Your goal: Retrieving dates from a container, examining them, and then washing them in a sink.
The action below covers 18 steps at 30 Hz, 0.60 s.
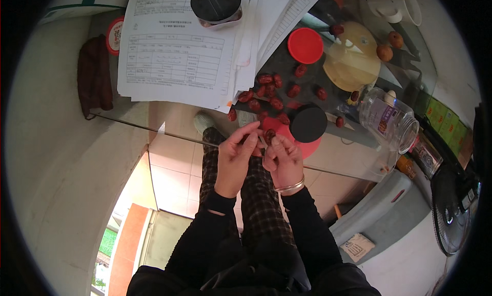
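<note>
Between the fingertips of my right hand (pixel 285 153) is a dried red date (pixel 270 135), which I hold just past the front edge of the glass tabletop. My left hand (pixel 236 153) faces it from the left, thumb and fingers drawn together near the date; whether they hold anything is hidden. Several more red dates (pixel 270 90) lie in a loose group on the glass beyond my hands. A round black lid (pixel 308 123) lies right of the group, over a pink-red round shape (pixel 307 148) seen at or through the glass.
A stack of printed papers (pixel 173 80) bears a black-lidded jar (pixel 216 5). A red lid (pixel 305 45) lies near a yellowish translucent disc (pixel 351 54). Rightward are a tipped clear plastic jar (pixel 388 121), a white mug (pixel 392 7) and a black fan (pixel 453 215).
</note>
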Each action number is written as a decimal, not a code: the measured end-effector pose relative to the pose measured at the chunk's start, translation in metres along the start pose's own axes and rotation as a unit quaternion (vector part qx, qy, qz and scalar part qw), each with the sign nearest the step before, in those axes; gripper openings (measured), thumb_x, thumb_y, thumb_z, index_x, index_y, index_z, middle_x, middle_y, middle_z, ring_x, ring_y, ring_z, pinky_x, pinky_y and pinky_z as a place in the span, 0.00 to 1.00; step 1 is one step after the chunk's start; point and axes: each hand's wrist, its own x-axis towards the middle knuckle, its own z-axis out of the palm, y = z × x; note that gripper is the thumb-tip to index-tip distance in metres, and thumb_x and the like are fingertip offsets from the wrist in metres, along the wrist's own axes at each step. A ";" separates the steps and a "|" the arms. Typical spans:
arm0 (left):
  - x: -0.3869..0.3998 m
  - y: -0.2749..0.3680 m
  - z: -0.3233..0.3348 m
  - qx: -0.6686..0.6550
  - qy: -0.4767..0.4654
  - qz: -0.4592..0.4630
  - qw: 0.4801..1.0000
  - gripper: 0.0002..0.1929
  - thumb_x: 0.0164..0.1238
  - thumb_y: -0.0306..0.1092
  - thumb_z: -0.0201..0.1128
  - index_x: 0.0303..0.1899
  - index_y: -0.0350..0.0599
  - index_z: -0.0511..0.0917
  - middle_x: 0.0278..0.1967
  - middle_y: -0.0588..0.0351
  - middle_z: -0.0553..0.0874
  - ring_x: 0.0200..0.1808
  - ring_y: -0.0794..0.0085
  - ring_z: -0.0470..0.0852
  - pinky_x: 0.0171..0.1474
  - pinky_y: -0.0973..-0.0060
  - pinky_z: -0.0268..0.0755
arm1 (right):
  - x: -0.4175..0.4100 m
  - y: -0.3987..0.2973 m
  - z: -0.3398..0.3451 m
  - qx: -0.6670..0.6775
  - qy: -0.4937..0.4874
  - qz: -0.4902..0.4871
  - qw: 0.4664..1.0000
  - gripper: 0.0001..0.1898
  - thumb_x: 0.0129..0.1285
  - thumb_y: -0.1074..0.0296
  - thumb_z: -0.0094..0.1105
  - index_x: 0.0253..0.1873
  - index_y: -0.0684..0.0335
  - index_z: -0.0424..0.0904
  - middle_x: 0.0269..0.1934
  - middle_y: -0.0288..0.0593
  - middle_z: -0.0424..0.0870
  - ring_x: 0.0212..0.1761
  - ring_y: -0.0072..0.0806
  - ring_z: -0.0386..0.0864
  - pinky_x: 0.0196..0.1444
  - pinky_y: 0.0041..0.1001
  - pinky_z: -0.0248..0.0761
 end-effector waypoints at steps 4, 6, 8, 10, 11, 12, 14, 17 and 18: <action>-0.002 -0.007 -0.004 -0.183 -0.030 -0.049 0.981 0.18 0.75 0.40 0.49 0.56 0.38 0.73 0.48 0.51 0.80 0.49 0.70 0.77 0.56 0.72 0.68 | -0.012 0.018 0.011 -0.391 0.059 -0.179 0.901 0.11 0.65 0.70 0.60 0.50 0.65 0.78 0.21 0.34 0.74 0.18 0.17 0.68 0.21 0.21 0.62; -0.004 -0.007 -0.005 -0.193 -0.027 -0.066 0.979 0.15 0.75 0.39 0.50 0.52 0.39 0.74 0.47 0.53 0.80 0.48 0.71 0.78 0.54 0.73 0.70 | -0.016 0.021 0.016 -0.526 0.063 -0.238 0.814 0.16 0.56 0.71 0.68 0.49 0.66 0.78 0.22 0.38 0.76 0.20 0.21 0.72 0.23 0.22 0.67; -0.006 -0.007 -0.003 -0.189 0.005 -0.096 0.977 0.11 0.75 0.38 0.53 0.41 0.40 0.76 0.41 0.56 0.81 0.42 0.73 0.79 0.48 0.75 0.73 | -0.018 0.016 0.016 -0.554 0.030 -0.265 0.789 0.16 0.56 0.71 0.68 0.49 0.65 0.78 0.23 0.38 0.77 0.20 0.23 0.74 0.24 0.22 0.67; -0.002 -0.003 -0.001 -0.182 0.024 -0.099 0.978 0.11 0.74 0.39 0.54 0.37 0.41 0.75 0.36 0.57 0.79 0.37 0.74 0.78 0.42 0.77 0.72 | -0.023 0.011 0.019 -0.574 -0.010 -0.275 0.771 0.15 0.55 0.73 0.68 0.48 0.64 0.78 0.25 0.41 0.78 0.22 0.27 0.76 0.24 0.22 0.68; 0.001 -0.001 -0.001 -0.177 0.048 -0.105 0.977 0.13 0.73 0.40 0.55 0.32 0.43 0.74 0.32 0.59 0.78 0.33 0.76 0.77 0.36 0.78 0.71 | -0.023 0.009 0.020 -0.573 -0.009 -0.280 0.770 0.15 0.55 0.73 0.68 0.48 0.64 0.78 0.25 0.41 0.78 0.22 0.27 0.76 0.24 0.22 0.68; 0.002 0.000 0.000 -0.172 0.071 -0.114 0.976 0.15 0.73 0.42 0.57 0.28 0.44 0.73 0.28 0.61 0.77 0.28 0.77 0.75 0.30 0.80 0.69 | -0.023 0.008 0.020 -0.560 -0.005 -0.293 0.775 0.15 0.55 0.73 0.67 0.48 0.65 0.78 0.26 0.41 0.78 0.22 0.27 0.75 0.24 0.23 0.68; 0.004 0.003 -0.004 -0.171 0.052 -0.116 0.977 0.17 0.73 0.42 0.56 0.25 0.45 0.70 0.24 0.61 0.74 0.25 0.78 0.72 0.26 0.81 0.64 | -0.020 0.004 0.019 -0.547 0.002 -0.311 0.777 0.15 0.55 0.73 0.67 0.48 0.65 0.78 0.26 0.41 0.77 0.21 0.27 0.75 0.24 0.23 0.68; 0.005 0.009 -0.003 -0.158 0.069 -0.115 0.978 0.22 0.73 0.46 0.55 0.19 0.48 0.63 0.17 0.64 0.63 0.17 0.81 0.61 0.19 0.81 0.50 | -0.011 0.000 0.020 -0.519 0.093 -0.367 0.767 0.14 0.56 0.73 0.67 0.47 0.64 0.78 0.28 0.42 0.78 0.22 0.27 0.75 0.24 0.24 0.68; 0.004 0.007 -0.009 -0.153 0.071 -0.102 0.980 0.23 0.74 0.46 0.55 0.18 0.48 0.63 0.16 0.65 0.62 0.17 0.81 0.60 0.19 0.82 0.49 | -0.003 -0.009 0.023 -0.543 0.122 -0.378 0.740 0.14 0.56 0.74 0.67 0.47 0.64 0.78 0.29 0.42 0.78 0.22 0.28 0.76 0.24 0.24 0.68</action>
